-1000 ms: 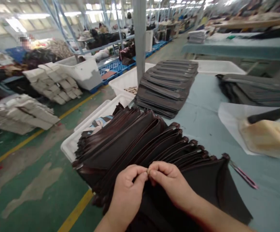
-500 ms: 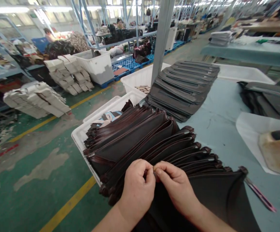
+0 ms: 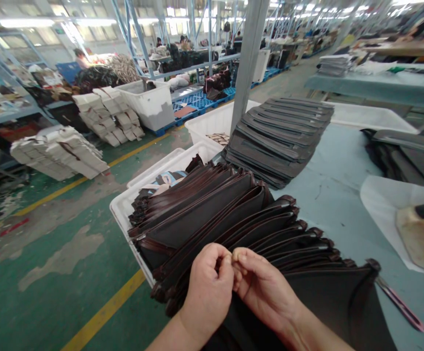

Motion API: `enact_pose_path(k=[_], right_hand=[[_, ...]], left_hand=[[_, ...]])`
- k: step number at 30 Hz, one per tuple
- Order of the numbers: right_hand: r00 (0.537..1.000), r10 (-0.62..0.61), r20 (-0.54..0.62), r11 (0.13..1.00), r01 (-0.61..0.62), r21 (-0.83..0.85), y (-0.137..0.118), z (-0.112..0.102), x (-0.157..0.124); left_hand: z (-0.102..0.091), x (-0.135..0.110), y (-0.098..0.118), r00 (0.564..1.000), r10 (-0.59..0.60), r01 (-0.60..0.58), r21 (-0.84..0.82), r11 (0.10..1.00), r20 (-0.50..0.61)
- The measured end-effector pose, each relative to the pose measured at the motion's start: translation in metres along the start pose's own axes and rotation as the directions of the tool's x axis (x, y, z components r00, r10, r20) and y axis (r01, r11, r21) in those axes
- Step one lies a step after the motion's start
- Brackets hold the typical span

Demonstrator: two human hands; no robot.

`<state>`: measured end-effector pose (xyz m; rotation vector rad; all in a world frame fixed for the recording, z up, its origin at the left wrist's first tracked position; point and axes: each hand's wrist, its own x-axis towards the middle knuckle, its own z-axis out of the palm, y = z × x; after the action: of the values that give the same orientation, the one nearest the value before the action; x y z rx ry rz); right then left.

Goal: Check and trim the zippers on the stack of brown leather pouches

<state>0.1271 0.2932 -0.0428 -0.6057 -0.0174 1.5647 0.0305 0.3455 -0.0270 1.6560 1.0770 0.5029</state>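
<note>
Both my hands sit low in the head view, over a fanned stack of dark brown leather pouches (image 3: 212, 219) with glossy reddish-brown edges. My left hand (image 3: 208, 287) and my right hand (image 3: 259, 287) meet at the fingertips, pinching something thin at the top edge of the front dark leather pouch (image 3: 329, 297). The pinched item is too small to identify, and my fingers hide most of it. The stack lies partly in a white plastic crate (image 3: 124, 217) and partly on a pale blue-grey table (image 3: 329, 195).
Beyond the hands, a second stack of dark pouches (image 3: 278, 141) lies at the table's far side, with a third (image 3: 405, 156) to the right. A thin pink-and-black strip (image 3: 400, 304) lies on the table. Green factory floor (image 3: 62, 273) spreads left, with bundled white pieces (image 3: 60, 153).
The whole scene has shifted right in view since the oldest frame, then nearly settled. My hands stay pinched together at the pouch's edge.
</note>
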Motion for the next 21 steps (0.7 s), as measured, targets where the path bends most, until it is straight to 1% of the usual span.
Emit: enact_pose_path(k=[5, 8, 11, 13, 15, 18, 21], right_hand=[[0.999, 0.022, 0.049, 0.998, -0.025, 0.054, 0.002, -0.002, 0.002], [0.998, 0.030, 0.062, 0.997, -0.034, 0.067, 0.002, -0.004, 0.002], [0.997, 0.038, 0.062, 0.996, -0.043, 0.082, 0.001, -0.005, 0.001], [0.998, 0.027, 0.060, 0.997, -0.031, 0.072, 0.001, -0.005, 0.001], [0.998, -0.001, 0.058, 1.000, -0.001, 0.029, 0.003, -0.007, 0.003], [0.995, -0.047, 0.090, 0.996, 0.054, -0.075, 0.010, -0.015, 0.013], [0.992, -0.054, 0.112, 0.988, 0.069, -0.140, 0.014, -0.022, 0.025]], left_hand=[[-0.002, 0.000, 0.002, 1.000, 0.000, 0.000, 0.003, 1.000, -0.009], [-0.004, 0.000, 0.005, 0.999, 0.005, -0.004, 0.005, 1.000, -0.039], [-0.005, 0.001, 0.005, 1.000, -0.016, 0.015, -0.043, 0.999, -0.026], [-0.005, 0.001, 0.004, 0.999, -0.033, 0.032, -0.072, 0.997, -0.014], [-0.005, 0.002, 0.000, 0.999, -0.031, 0.031, -0.060, 0.998, -0.007], [-0.008, 0.005, -0.008, 1.000, 0.021, -0.022, 0.034, 0.999, 0.022], [-0.009, 0.009, -0.017, 0.992, 0.126, -0.123, 0.095, 0.988, -0.024]])
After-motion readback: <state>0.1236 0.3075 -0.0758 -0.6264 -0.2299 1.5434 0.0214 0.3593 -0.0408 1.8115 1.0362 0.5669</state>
